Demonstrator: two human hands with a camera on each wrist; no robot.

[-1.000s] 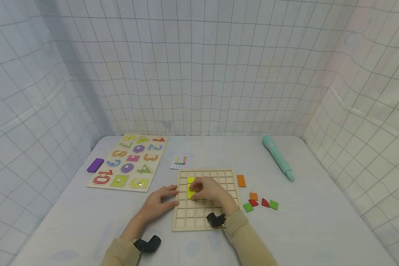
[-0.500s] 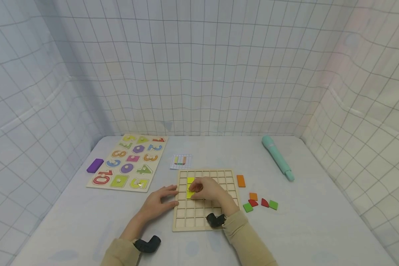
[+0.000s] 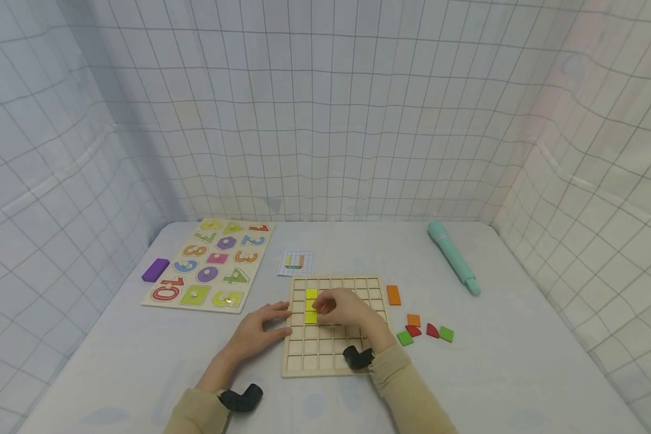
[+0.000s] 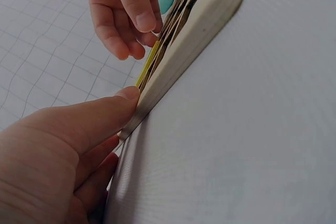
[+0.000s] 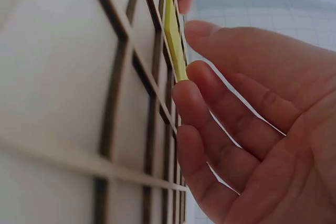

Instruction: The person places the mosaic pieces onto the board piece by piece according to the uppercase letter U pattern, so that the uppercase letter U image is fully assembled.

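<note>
We judge the step in hand to be the seating of the yellow pieces (image 3: pixel 308 305) in the grid board (image 3: pixel 325 346). Taking the board as our dial, with 12 o'clock at its far edge, we find these pieces in a column of cells toward 10 o'clock. We cannot tell whether every piece lies fully down.

The right hand (image 3: pixel 347 308) is over the board, just beside the column at its 3 o'clock side. Its fingers are loosely bent, thumb and forefinger apart, and we see nothing between them. The left hand (image 3: pixel 256 331) touches the board's rim at 9 o'clock, thumb and fingers apart.

In our judgement the next move calls for the right hand to lift clear without catching the yellow edges, then to reach for a loose piece. Available on the surface (image 3: pixel 352 404) are an orange rectangle (image 3: pixel 393 295) at 2 o'clock and, around 3 o'clock, an orange square (image 3: pixel 414 320), two red pieces (image 3: pixel 433 330) and two green squares (image 3: pixel 405 339).

Against the frame half a second ago, we note the right hand slightly nearer 3 o'clock, exposing more yellow. We find the left hand and loose pieces unchanged.
</note>
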